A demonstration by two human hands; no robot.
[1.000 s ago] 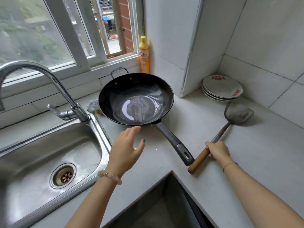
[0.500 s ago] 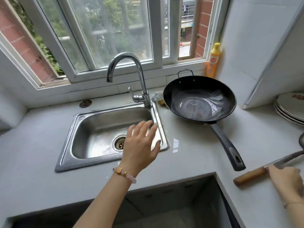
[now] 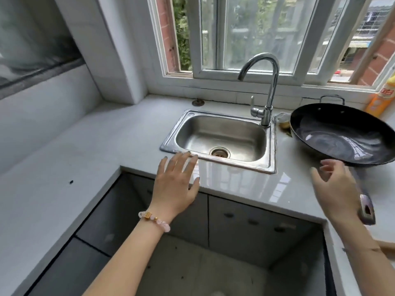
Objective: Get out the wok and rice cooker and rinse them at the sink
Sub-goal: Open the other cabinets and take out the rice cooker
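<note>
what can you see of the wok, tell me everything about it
The wok is a black, round, shallow metal-looking pan, glossy inside and empty, sitting upright on the white counter right of the sink. A wire loop handle stands at its far rim; a long dark handle runs toward the viewer, partly hidden behind the right hand.

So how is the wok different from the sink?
The wok is black; the sink is silvery steel. The wok is round, the sink a rounded rectangle. The wok sits on top of the counter, while the sink is set down into it. The sink has a drain hole; the wok has none. Both are shiny and bowl-shaped.
</note>
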